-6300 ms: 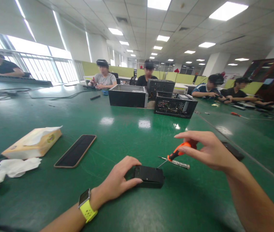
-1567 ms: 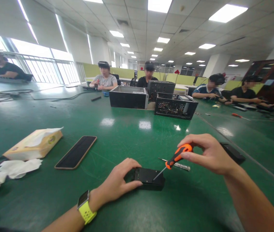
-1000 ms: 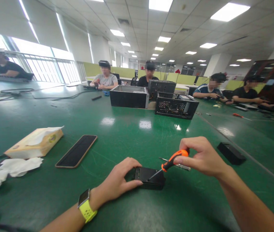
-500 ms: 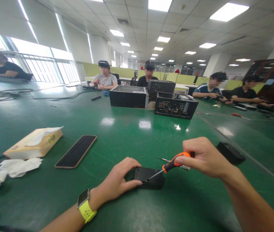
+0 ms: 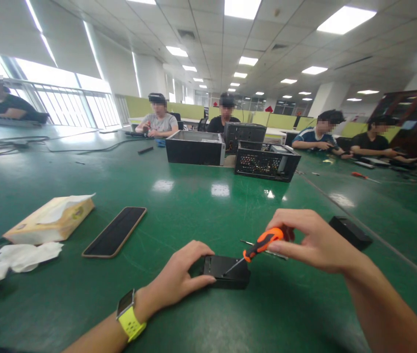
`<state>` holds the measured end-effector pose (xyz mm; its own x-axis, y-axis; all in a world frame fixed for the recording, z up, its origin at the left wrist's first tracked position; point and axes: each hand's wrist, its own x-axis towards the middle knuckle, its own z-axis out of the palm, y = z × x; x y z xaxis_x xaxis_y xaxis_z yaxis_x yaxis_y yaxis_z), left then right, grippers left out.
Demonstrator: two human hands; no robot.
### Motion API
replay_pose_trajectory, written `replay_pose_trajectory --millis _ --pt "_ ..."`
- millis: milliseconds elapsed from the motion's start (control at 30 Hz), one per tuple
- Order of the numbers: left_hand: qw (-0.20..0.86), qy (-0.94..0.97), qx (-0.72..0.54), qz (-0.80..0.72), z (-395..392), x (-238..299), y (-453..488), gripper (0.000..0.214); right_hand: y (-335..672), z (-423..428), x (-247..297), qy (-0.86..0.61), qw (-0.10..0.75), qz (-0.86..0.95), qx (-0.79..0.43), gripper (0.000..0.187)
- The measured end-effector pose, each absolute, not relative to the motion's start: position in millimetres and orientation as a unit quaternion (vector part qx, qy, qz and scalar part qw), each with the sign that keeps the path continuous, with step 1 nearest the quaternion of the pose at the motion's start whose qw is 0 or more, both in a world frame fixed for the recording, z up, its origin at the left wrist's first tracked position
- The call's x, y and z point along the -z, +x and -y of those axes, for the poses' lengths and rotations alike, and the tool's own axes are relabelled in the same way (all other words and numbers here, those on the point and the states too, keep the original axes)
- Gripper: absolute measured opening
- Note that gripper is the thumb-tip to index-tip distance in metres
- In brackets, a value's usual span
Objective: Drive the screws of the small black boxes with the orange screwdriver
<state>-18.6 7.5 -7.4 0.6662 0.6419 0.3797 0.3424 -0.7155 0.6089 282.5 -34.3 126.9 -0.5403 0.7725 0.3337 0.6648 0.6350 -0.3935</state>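
A small black box-shaped device lies on the green table in front of me. My left hand, with a yellow-strapped watch on the wrist, grips its left end between thumb and fingers. In my right hand is an orange-and-black screwdriver, held at the handle's rear end. Its shaft slants down to the left, and the tip meets the device's top face near the front edge. Behind the screwdriver lies a thin metal tool, partly covered by the handle and hand.
A phone, a tissue pack and crumpled tissues lie to the left. Another black block rests beyond my right hand. Open computer cases stand farther back. Several people sit around the table.
My right fingers have shifted on the handle, and the hand has turned slightly. The screwdriver handle sits a little farther left and higher. My left hand and the device stay put.
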Motion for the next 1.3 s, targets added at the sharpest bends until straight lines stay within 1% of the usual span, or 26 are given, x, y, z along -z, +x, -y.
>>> replay_pose_trajectory --millis 33,100,167,267,300,333,400,433,500,533,600,633,667,700,767,800,867,900,967,1000,1033,1100,1167,1200,1300 --pt "0.251 0.878 -0.296 -0.28 -7.3 7.0 -18.7 0.034 282.6 35.4 -128.3 -0.401 0.243 0.875 -0.124 0.018" --pt "0.249 0.879 -0.294 -0.281 -7.0 6.3 -18.7 0.033 283.6 36.7 -129.5 -0.385 0.241 0.881 -0.133 0.02" --pt "0.248 0.879 -0.294 -0.282 -6.8 6.0 -18.7 0.033 284.6 36.7 -128.0 -0.396 0.241 0.879 -0.11 0.017" --pt "0.248 0.879 -0.294 -0.281 -6.9 5.8 -18.5 0.034 284.4 36.4 -125.0 -0.422 0.237 0.874 -0.049 0.045" --pt "0.248 0.879 -0.295 -0.28 -6.9 5.7 -18.4 0.034 283.8 37.0 -125.1 -0.421 0.236 0.875 -0.04 0.048" --pt "0.247 0.879 -0.296 -0.28 -6.9 5.5 -18.4 0.034 283.0 37.8 -125.8 -0.414 0.237 0.878 -0.043 0.044" --pt "0.248 0.878 -0.298 -0.28 -6.7 4.9 -18.2 0.034 281.6 40.0 -128.3 -0.392 0.241 0.885 -0.072 0.026" --pt "0.248 0.878 -0.299 -0.28 -6.5 4.6 -18.1 0.034 281.2 40.9 -129.4 -0.382 0.241 0.888 -0.088 0.02" --pt "0.248 0.878 -0.299 -0.28 -6.2 4.0 -18.0 0.034 281.2 41.4 -129.8 -0.383 0.242 0.887 -0.091 0.019" --pt "0.247 0.878 -0.299 -0.28 -6.1 3.8 -17.9 0.034 281.4 41.0 -129.1 -0.394 0.242 0.883 -0.076 0.021" --pt "0.247 0.878 -0.298 -0.281 -5.8 3.6 -17.8 0.033 282.1 39.7 -126.9 -0.419 0.241 0.875 -0.036 0.04" --pt "0.247 0.879 -0.297 -0.282 -5.7 3.7 -17.7 0.033 282.3 39.2 -126.2 -0.424 0.242 0.872 -0.024 0.046" --pt "0.247 0.878 -0.297 -0.282 -5.6 3.8 -17.7 0.033 282.4 39.0 -126.0 -0.421 0.241 0.874 -0.024 0.046" --pt "0.247 0.878 -0.297 -0.282 -5.6 4.1 -17.7 0.033 282.4 39.2 -126.5 -0.412 0.239 0.879 -0.036 0.04" --pt "0.248 0.878 -0.298 -0.281 -5.8 4.7 -17.9 0.033 282.0 40.4 -128.4 -0.39 0.235 0.887 -0.073 0.019" --pt "0.248 0.878 -0.299 -0.281 -5.9 5.1 -18.0 0.033 281.8 41.0 -129.3 -0.386 0.232 0.889 -0.085 0.015" --pt "0.247 0.878 -0.298 -0.281 -6.3 5.6 -18.3 0.033 281.4 41.3 -130.0 -0.396 0.23 0.885 -0.08 0.015" --pt "0.247 0.878 -0.297 -0.281 -6.4 5.6 -18.5 0.033 281.3 41.1 -129.8 -0.406 0.229 0.882 -0.067 0.021" --pt "0.246 0.879 -0.297 -0.281 -6.5 5.3 -18.6 0.033 281.3 40.3 -128.9 -0.42 0.231 0.877 -0.045 0.04" --pt "0.247 0.879 -0.296 -0.281 -6.5 5.0 -18.5 0.033 281.4 40.1 -128.8 -0.419 0.232 0.877 -0.046 0.042" --pt "0.247 0.879 -0.296 -0.281 -6.4 4.5 -18.5 0.034 281.6 40.1 -129.0 -0.413 0.233 0.878 -0.057 0.037" --pt "0.248 0.878 -0.295 -0.282 -6.1 3.7 -18.3 0.034 282.1 40.8 -129.8 -0.397 0.23 0.883 -0.096 0.017" --pt "0.249 0.878 -0.296 -0.282 -5.9 3.2 -18.1 0.033 282.3 41.2 -129.9 -0.397 0.222 0.884 -0.114 0.016" --pt "0.249 0.878 -0.298 -0.281 -5.8 3.1 -18.1 0.033 282.1 40.9 -129.4 -0.403 0.219 0.882 -0.106 0.017" --pt "0.248 0.877 -0.3 -0.28 -6.0 3.7 -18.2 0.033 280.7 38.4 -126.5 -0.427 0.22 0.875 -0.053 0.044"
